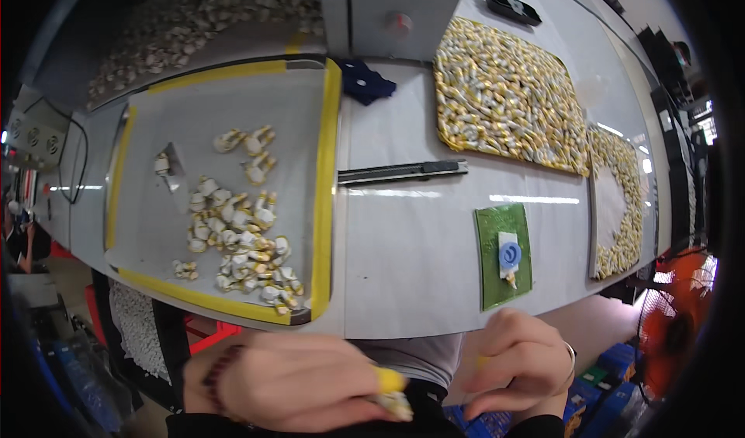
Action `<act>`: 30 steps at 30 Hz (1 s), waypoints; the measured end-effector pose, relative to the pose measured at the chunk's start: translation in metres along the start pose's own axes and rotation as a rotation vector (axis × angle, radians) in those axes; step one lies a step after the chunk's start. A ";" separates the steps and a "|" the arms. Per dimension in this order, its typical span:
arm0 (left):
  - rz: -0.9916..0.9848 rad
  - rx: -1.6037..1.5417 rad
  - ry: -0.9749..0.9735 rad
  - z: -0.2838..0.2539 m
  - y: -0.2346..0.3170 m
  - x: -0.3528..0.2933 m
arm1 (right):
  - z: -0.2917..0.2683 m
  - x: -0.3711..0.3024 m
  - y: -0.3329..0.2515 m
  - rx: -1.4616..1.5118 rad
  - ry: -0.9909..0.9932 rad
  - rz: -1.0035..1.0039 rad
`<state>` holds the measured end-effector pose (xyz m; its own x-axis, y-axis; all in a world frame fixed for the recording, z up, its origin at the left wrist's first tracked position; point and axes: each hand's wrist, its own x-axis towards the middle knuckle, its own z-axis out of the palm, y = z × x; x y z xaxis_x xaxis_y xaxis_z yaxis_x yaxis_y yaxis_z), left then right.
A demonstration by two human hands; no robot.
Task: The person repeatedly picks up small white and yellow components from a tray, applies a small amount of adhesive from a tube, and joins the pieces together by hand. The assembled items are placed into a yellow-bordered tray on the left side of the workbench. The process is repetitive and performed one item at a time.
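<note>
Small white parts with gold-yellow edges [225, 221] lie in a loose heap on the yellow-taped board [147, 228] at left. My left hand [295, 380], at the lower edge in front of the table, is closed. It pinches one such small part [397, 405] near a fingertip covered in yellow. To its right, my right hand [520, 360] has its fingers curled in, blurred by motion; whatever they hold is hidden. Just beyond it lies a green pad [493, 279] bearing a blue round piece [509, 254] on a white base.
A tray packed with white-and-gold parts [508, 96] sits at the back right, beside a second, partly filled tray [609, 263]. A black-and-grey utility knife [419, 172] lies mid-table. Behind are a grey machine housing [403, 19], a dark blue cloth [365, 81] and a black device [512, 6].
</note>
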<state>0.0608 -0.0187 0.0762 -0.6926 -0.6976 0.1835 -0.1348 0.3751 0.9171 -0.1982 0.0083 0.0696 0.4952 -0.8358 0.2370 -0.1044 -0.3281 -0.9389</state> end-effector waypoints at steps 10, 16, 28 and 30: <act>-0.304 1.043 0.389 -0.174 -0.040 0.042 | -0.007 -0.024 -0.004 -0.262 0.409 0.074; -0.467 1.025 0.354 -0.255 -0.127 0.048 | -0.028 -0.051 -0.008 -0.332 0.458 0.050; -0.029 -0.060 0.385 -0.088 -0.008 0.021 | -0.129 0.010 0.003 -1.006 0.321 0.247; 0.184 -0.295 -0.160 -0.060 -0.010 0.014 | -0.156 0.023 0.020 -1.072 0.221 0.246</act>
<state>0.0948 -0.0686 0.0910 -0.7912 -0.5221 0.3185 0.1957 0.2773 0.9406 -0.3236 -0.0865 0.0948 0.2058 -0.9550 0.2135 -0.9198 -0.2633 -0.2909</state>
